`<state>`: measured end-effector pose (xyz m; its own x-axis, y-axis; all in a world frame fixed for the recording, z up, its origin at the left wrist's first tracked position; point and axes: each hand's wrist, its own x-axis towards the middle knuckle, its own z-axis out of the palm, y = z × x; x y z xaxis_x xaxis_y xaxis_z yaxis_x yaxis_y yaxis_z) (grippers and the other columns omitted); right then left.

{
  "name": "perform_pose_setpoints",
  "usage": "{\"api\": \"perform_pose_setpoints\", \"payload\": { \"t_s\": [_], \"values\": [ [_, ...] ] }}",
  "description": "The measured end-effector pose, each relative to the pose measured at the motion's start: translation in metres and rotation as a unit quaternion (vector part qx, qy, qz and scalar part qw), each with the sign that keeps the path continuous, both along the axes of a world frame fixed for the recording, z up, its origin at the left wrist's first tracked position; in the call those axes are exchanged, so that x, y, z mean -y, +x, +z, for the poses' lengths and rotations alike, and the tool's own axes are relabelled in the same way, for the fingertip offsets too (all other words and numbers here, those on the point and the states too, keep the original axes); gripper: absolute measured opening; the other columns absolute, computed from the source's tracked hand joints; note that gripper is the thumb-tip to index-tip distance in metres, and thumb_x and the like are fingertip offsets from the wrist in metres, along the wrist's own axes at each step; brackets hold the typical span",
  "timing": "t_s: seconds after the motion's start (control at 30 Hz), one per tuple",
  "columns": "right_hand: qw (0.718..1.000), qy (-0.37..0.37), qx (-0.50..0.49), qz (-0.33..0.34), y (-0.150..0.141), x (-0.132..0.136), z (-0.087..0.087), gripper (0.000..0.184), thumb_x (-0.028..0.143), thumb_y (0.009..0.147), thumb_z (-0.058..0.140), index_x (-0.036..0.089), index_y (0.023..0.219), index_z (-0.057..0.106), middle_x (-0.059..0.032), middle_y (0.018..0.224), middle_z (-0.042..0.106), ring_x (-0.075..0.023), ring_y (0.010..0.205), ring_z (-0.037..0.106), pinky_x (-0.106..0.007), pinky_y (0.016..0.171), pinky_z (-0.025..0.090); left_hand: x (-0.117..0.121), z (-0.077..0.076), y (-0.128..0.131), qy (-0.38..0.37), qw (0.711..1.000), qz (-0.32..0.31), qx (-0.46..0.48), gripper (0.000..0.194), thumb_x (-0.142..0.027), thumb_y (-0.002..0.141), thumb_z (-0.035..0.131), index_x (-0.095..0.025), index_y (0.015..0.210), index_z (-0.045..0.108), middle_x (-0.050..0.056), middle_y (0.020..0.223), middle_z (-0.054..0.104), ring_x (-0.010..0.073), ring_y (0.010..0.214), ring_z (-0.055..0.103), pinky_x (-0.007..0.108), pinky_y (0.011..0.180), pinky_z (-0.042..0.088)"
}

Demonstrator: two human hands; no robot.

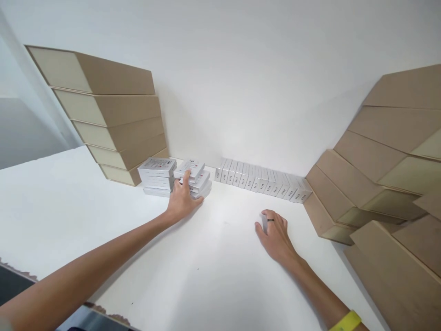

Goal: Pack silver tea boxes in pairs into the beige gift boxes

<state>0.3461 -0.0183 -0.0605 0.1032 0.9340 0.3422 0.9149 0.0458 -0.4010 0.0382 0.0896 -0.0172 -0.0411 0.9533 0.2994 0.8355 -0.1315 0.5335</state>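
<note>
My left hand [182,200] is at the front of a short, uneven stack of small white boxes [198,179]. Its index finger lies on the top box [189,169], the thumb reaches along the lower right side, and the other fingers are partly hidden against the stack. Just left of it stands a neater stack of white boxes [157,172] with print on top. My right hand [275,234], wearing a dark ring, rests on the white table with curved fingers and the thumb apart, holding nothing.
A row of upright white boxes [260,179] runs along the wall. Tall stacks of brown cardboard boxes stand at the left [120,110] and right [389,133], with more brown boxes [389,276] at the near right. The white table [206,285] has a chipped front edge.
</note>
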Motion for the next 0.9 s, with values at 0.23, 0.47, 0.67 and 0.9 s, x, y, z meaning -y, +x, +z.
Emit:
{"api": "perform_pose_setpoints", "payload": {
  "t_s": [0.23, 0.47, 0.67, 0.9],
  "values": [
    [0.999, -0.014, -0.042, -0.005, -0.004, 0.003, 0.007, 0.038, 0.040, 0.092, 0.062, 0.019, 0.123, 0.056, -0.0086, 0.127, 0.059, -0.0275, 0.126, 0.052, -0.057, 0.113, 0.035, 0.005, 0.010, -0.005, -0.023, 0.999, 0.026, -0.028, 0.112, -0.047, 0.072, 0.077, -0.024, 0.158, 0.009, 0.020, 0.135, 0.040, 0.0389, 0.121, 0.058, 0.050, 0.093, 0.051],
    [0.984, -0.030, -0.160, -0.071, -0.005, 0.052, 0.049, 0.051, 0.060, 0.089, 0.053, 0.029, 0.129, 0.049, -0.0092, 0.129, 0.059, -0.0356, 0.134, 0.042, -0.058, 0.106, 0.041, 0.042, 0.030, -0.014, -0.027, 0.996, -0.022, -0.077, 0.095, -0.057, 0.077, 0.069, -0.025, 0.156, 0.025, 0.017, 0.131, 0.056, 0.0431, 0.126, 0.054, 0.059, 0.103, 0.040],
    [0.963, -0.031, -0.258, -0.067, -0.007, 0.109, 0.075, 0.059, 0.077, 0.084, 0.049, 0.032, 0.124, 0.049, -0.0065, 0.137, 0.056, -0.0289, 0.130, 0.050, -0.050, 0.104, 0.045, 0.051, 0.044, -0.032, -0.026, 0.994, -0.067, -0.077, 0.039, -0.049, 0.088, 0.056, -0.025, 0.118, 0.062, 0.010, 0.114, 0.068, 0.0309, 0.100, 0.069, 0.043, 0.086, 0.053],
    [0.940, 0.023, -0.334, -0.064, -0.041, 0.161, 0.054, 0.043, 0.065, 0.092, 0.048, 0.030, 0.116, 0.055, -0.0061, 0.130, 0.063, -0.0262, 0.123, 0.057, -0.044, 0.107, 0.041, 0.048, 0.057, -0.026, 0.044, 0.994, -0.025, -0.100, 0.046, -0.046, 0.089, 0.061, -0.018, 0.125, 0.057, 0.019, 0.134, 0.057, 0.0384, 0.124, 0.056, 0.048, 0.099, 0.048]
  ]
}}
